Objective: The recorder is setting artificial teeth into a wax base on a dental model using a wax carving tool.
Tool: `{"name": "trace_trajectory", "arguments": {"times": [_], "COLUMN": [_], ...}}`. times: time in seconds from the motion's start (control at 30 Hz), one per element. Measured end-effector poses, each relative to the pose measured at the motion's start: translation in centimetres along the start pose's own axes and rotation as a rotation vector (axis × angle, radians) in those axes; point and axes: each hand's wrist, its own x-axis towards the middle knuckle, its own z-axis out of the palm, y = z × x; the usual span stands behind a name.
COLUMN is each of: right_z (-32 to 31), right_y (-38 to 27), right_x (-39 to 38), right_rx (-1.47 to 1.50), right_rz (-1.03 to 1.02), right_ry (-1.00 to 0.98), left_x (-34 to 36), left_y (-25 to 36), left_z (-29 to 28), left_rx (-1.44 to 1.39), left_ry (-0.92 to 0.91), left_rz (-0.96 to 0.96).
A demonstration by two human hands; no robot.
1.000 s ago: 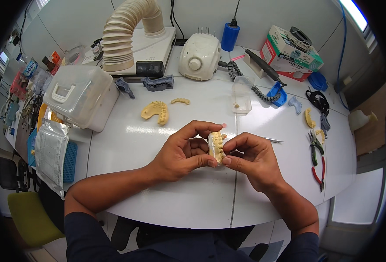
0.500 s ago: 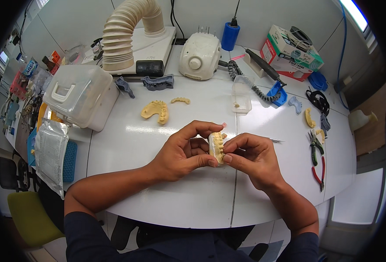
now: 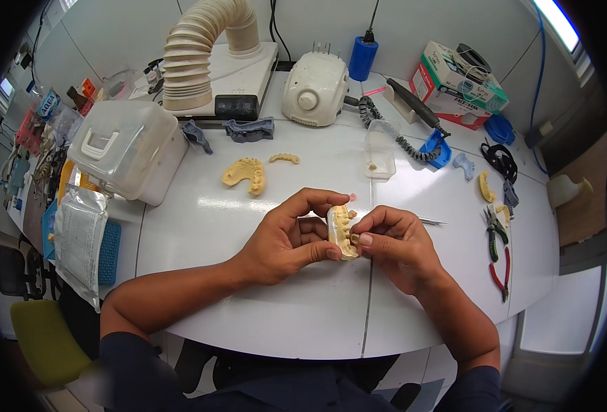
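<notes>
Head view: left hand (image 3: 286, 240) clamped on yellow dental model (image 3: 340, 230), which sits between thumb and forefinger; right hand (image 3: 403, 247), thumb and forefinger pinched on small tan piece (image 3: 355, 239), just beside model's near end; pink scrap (image 3: 353, 197) just right of left forefinger's tip.

On the white tabletop (image 3: 283, 323) we see a lidded plastic case (image 3: 128, 154) by the left edge and a rounded white machine (image 3: 315, 89) near the far edge. Between that machine and the near edge, we find a yellow tooth model (image 3: 235, 175). Toward the right edge lie green-handled pliers (image 3: 493, 240) and red-handled pliers (image 3: 508, 264).
</notes>
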Motion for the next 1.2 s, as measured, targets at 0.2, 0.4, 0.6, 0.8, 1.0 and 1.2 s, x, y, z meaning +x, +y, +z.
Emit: {"name": "trace_trajectory", "arguments": {"times": [0.2,0.4,0.6,0.8,1.0,1.2], "right_z": [-0.09,-0.01,0.31,0.28,0.31,0.19], "right_y": [0.04,-0.01,0.18,0.16,-0.02,-0.05], "right_x": [0.05,-0.07,-0.16,-0.3,-0.31,-0.28], "right_rx": [0.024,-0.027,-0.198,-0.271,-0.31,-0.313], "right_rz": [0.026,-0.012,-0.106,-0.163,-0.197,-0.181], "right_ry": [-0.014,-0.012,-0.025,-0.035,-0.05,-0.051], "left_x": [0.02,0.05,-0.01,0.08,0.02,0.01], "left_y": [0.34,0.35,0.03,-0.11,-0.05,0.03], "left_z": [0.19,0.19,0.13,0.2,0.07,0.08], "left_rx": [-0.034,-0.041,-0.024,-0.026,0.023,-0.004], "left_ry": [0.009,0.009,0.006,0.002,-0.007,0.001], "left_rz": [-0.035,-0.042,-0.024,-0.002,0.002,-0.035]}}
